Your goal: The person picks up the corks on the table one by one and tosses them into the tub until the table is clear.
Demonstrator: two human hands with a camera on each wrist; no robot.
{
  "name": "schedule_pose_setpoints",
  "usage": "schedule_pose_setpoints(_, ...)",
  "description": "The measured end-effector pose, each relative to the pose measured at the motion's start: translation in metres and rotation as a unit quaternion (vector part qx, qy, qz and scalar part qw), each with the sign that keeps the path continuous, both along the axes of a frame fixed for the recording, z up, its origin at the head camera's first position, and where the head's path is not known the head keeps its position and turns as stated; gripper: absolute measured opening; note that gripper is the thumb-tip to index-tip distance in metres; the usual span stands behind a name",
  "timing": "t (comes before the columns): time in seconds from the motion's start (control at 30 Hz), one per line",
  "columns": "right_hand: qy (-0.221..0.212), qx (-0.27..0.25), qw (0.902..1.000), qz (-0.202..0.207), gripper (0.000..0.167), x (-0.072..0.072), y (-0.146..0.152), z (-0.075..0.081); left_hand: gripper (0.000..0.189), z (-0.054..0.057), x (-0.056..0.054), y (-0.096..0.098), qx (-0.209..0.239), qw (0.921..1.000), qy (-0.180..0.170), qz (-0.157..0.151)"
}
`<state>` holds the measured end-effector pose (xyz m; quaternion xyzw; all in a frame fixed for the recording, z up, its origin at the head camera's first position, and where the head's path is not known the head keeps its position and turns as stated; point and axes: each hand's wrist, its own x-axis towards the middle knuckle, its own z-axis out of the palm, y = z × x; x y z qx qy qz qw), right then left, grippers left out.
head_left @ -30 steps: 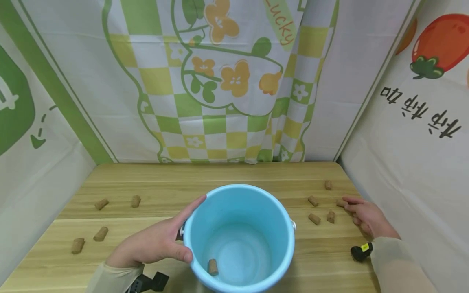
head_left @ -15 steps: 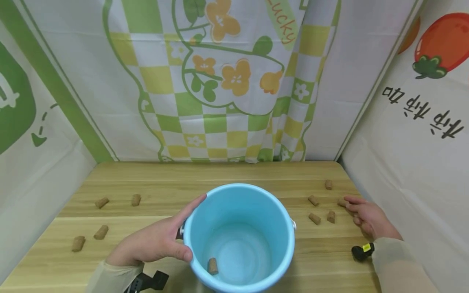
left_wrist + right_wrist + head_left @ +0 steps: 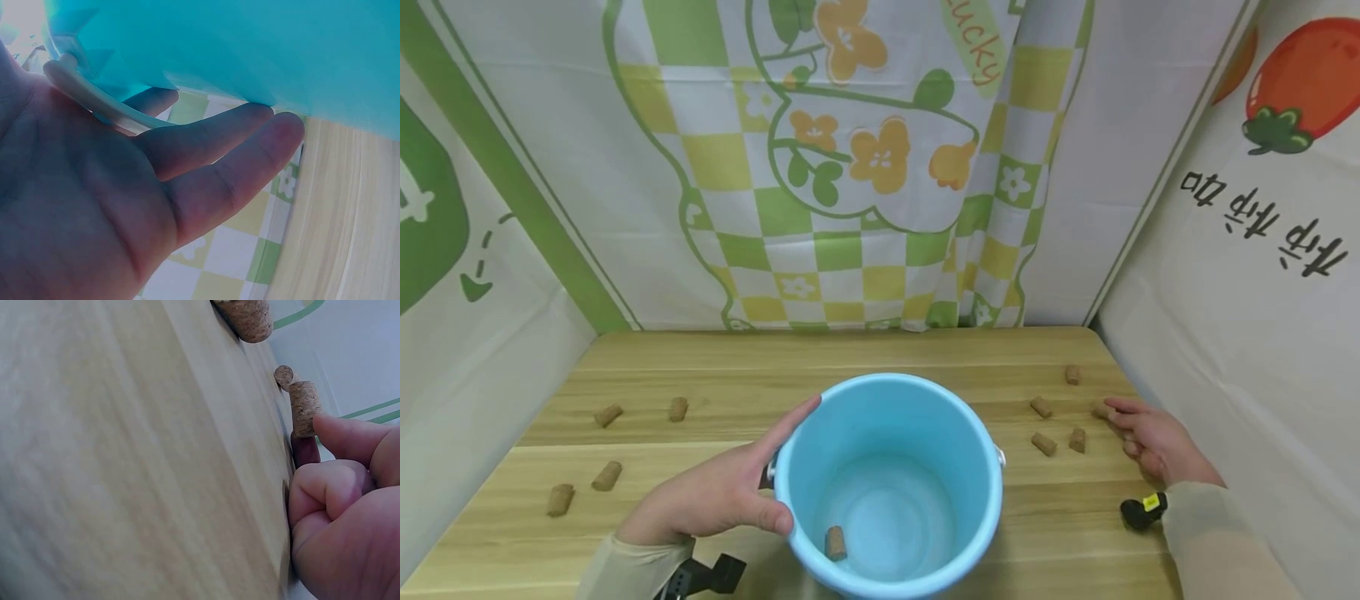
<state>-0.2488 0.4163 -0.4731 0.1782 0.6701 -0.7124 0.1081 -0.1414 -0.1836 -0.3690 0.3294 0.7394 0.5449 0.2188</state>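
Observation:
A light-blue bucket (image 3: 880, 385) stands at the near middle of the table, with one cork stopper (image 3: 835, 543) on its floor by the near-left side. My left hand (image 3: 730, 492) rests against the bucket's left outer side, thumb and index finger spread along the rim. In the left wrist view its fingers lie nearly straight against the wall, beside the handle (image 3: 94, 100). At the far right, my right hand (image 3: 1161, 446) pinches a cork stopper (image 3: 304, 407) between thumb and index finger, low over the table. Its other fingers are curled in and touch the wood.
Several loose corks lie left of the right hand, among them one cork (image 3: 1043, 444) and a farther cork (image 3: 1072, 375). Several more, such as one cork (image 3: 606, 476), lie on the left. The wooden table (image 3: 850, 350) meets a printed curtain (image 3: 865, 250) behind and white sheets at both sides.
My right hand and its cork have shifted very slightly to the right. The left hand, the bucket and the other corks have stayed in place.

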Motion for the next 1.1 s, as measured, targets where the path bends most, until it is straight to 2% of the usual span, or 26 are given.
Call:
schedule_pose_setpoints(0.23,0.017,-0.017,0.9997,0.009,0.061,0.001,0.001,0.002,0.112,0.003,0.000,0.001,-0.006,0.9999,-0.012,0.000)
schedule_pose_setpoints(0.43,0.019,-0.029,0.9993,0.013,0.060,0.001,0.000,0.003,0.111,0.002,0.000,0.001,-0.001,1.0000,0.006,-0.003)
schedule_pose_setpoints(0.53,0.023,-0.066,0.9974,0.016,0.046,0.001,0.004,0.003,0.110,0.001,0.000,0.001,0.002,0.9999,0.013,-0.003)
schedule_pose_setpoints(0.63,0.020,-0.143,0.9894,0.012,0.028,0.002,0.010,0.003,0.111,0.001,0.000,0.001,0.002,1.0000,0.007,-0.003)
schedule_pose_setpoints(0.8,0.009,-0.258,0.9660,0.009,0.033,0.003,0.016,0.005,0.111,0.001,0.000,0.001,0.002,1.0000,-0.007,-0.003)
schedule_pose_setpoints(0.97,0.031,-0.306,0.9510,0.031,0.035,0.003,0.012,0.015,0.111,0.001,0.000,0.000,-0.001,0.9999,-0.014,0.001)
schedule_pose_setpoints(1.1,0.076,-0.279,0.9555,0.057,0.035,0.004,0.005,0.030,0.109,0.002,0.001,-0.001,0.004,1.0000,0.002,-0.004)
